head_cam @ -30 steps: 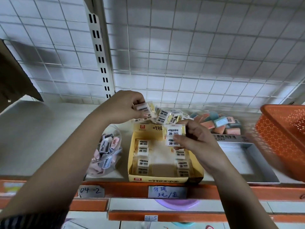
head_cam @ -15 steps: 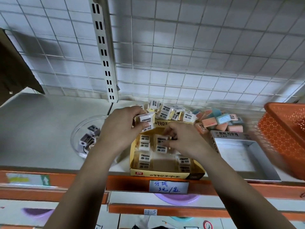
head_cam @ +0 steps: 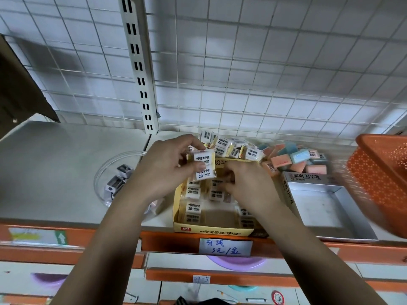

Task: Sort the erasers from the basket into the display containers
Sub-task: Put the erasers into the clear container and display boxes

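Observation:
My left hand (head_cam: 163, 170) grips two stacked white 2B erasers (head_cam: 203, 165) above the back left corner of the yellow display box (head_cam: 211, 231). My right hand (head_cam: 248, 186) reaches down into that box, fingers curled over a white eraser (head_cam: 217, 193) in the middle row. Several white erasers (head_cam: 193, 208) lie in rows along the box's left and right sides. A pile of loose white erasers (head_cam: 226, 146) sits behind the box. Pink and blue erasers (head_cam: 293, 160) are heaped behind the silver display box (head_cam: 326, 208). The orange basket (head_cam: 381, 175) stands at the right edge.
A clear round tub (head_cam: 103, 183) with grey sharpeners sits left of the yellow box. A wire grid wall (head_cam: 242, 73) backs the shelf. A handwritten price label (head_cam: 224, 247) hangs on the orange shelf edge. Brown cardboard (head_cam: 19, 89) juts in at far left.
My right hand came down with its erasers from above the box into the box's middle row. My left hand drifted slightly right and lower, still holding its erasers.

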Demonstrator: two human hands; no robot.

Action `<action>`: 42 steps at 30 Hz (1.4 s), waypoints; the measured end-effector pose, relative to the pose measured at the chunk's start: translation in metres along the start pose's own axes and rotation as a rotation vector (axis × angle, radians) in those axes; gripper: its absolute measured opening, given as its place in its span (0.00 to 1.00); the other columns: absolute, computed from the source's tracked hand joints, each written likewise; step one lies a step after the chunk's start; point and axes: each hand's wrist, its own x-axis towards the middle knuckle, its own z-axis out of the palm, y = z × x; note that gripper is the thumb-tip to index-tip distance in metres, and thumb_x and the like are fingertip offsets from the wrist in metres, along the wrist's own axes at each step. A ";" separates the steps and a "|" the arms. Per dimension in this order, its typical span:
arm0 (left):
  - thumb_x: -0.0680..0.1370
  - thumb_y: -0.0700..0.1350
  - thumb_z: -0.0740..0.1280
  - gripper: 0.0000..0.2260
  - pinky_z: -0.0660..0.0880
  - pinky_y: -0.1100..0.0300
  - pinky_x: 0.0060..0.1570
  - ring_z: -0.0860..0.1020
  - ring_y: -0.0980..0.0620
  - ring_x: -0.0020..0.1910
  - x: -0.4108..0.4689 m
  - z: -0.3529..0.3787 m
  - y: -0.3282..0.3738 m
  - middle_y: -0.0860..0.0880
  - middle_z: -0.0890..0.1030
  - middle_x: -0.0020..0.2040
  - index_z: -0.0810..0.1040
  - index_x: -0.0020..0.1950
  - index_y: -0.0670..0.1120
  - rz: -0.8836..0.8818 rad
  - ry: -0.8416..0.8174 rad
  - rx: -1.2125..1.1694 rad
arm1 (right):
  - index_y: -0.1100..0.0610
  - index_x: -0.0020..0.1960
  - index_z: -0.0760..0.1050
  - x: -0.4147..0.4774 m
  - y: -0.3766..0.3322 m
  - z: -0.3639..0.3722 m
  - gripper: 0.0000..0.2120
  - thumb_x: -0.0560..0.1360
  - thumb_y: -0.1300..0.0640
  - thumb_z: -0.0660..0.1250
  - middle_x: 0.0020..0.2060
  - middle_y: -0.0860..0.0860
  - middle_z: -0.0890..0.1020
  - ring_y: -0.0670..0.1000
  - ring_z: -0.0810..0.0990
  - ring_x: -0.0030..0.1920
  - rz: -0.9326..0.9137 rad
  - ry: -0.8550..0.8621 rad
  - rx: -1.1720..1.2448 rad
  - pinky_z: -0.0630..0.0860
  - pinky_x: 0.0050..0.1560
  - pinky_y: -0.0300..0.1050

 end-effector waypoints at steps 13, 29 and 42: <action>0.72 0.47 0.75 0.09 0.75 0.61 0.44 0.79 0.60 0.43 0.003 0.018 0.011 0.57 0.80 0.47 0.79 0.49 0.54 0.024 -0.259 0.004 | 0.60 0.47 0.83 -0.026 0.052 0.003 0.07 0.70 0.67 0.73 0.44 0.52 0.83 0.52 0.81 0.46 0.051 0.422 0.240 0.77 0.48 0.44; 0.70 0.50 0.76 0.07 0.65 0.70 0.36 0.74 0.65 0.38 0.008 0.056 0.008 0.62 0.75 0.35 0.85 0.46 0.50 0.063 -0.487 0.270 | 0.61 0.48 0.83 -0.031 0.053 0.009 0.08 0.71 0.69 0.71 0.45 0.52 0.84 0.49 0.81 0.44 0.097 0.451 0.301 0.74 0.48 0.34; 0.75 0.57 0.69 0.08 0.78 0.55 0.42 0.78 0.61 0.40 0.004 0.056 -0.002 0.59 0.80 0.40 0.80 0.43 0.53 0.232 -0.088 0.241 | 0.60 0.46 0.83 -0.019 0.050 -0.007 0.03 0.72 0.63 0.73 0.42 0.52 0.84 0.49 0.80 0.43 0.046 0.443 0.243 0.68 0.46 0.27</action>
